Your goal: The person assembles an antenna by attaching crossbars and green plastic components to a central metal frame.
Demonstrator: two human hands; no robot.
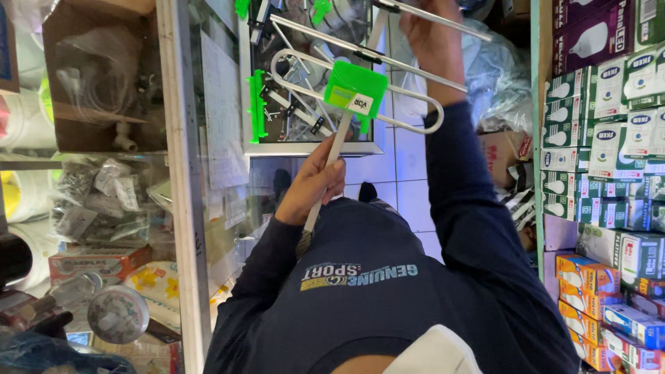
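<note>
Between both hands [315, 183], metal antenna [357, 90]

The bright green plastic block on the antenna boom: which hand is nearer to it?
Left. The left hand grips the boom just below the green plastic block; the right hand holds a metal rod beyond it.

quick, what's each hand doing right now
Left hand: closed around the antenna boom.
Right hand: closed on a metal rod of the antenna.
</note>
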